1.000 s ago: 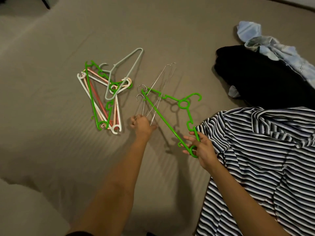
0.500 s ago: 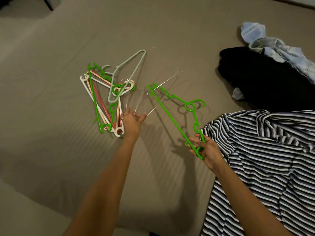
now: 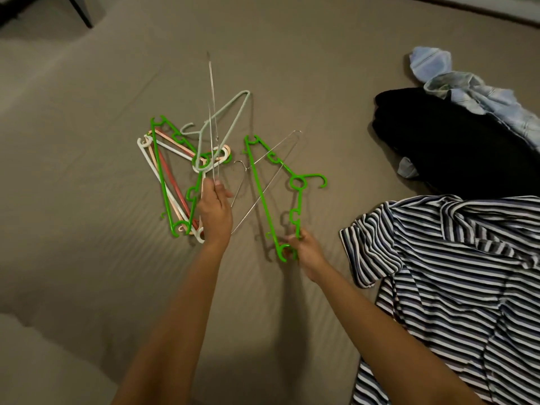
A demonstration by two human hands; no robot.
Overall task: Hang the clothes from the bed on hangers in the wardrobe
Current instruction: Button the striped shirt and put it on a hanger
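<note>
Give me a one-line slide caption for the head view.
Left hand holds wire hangers upright, right hand grips a green hanger over the bed, striped shirt alongside.

A dark furniture leg (image 3: 79,11) stands beyond the bedding.

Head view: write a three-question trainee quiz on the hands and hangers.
1. True or false: the right hand grips the green hanger by its hook.
2. What does the left hand hold? A: wire hangers. B: the green hanger. C: nothing.
3. Which garment lies nearest the right hand?

Key
1. False: it grips the hanger's lower corner, away from the hook.
2. A
3. The striped shirt.
</note>
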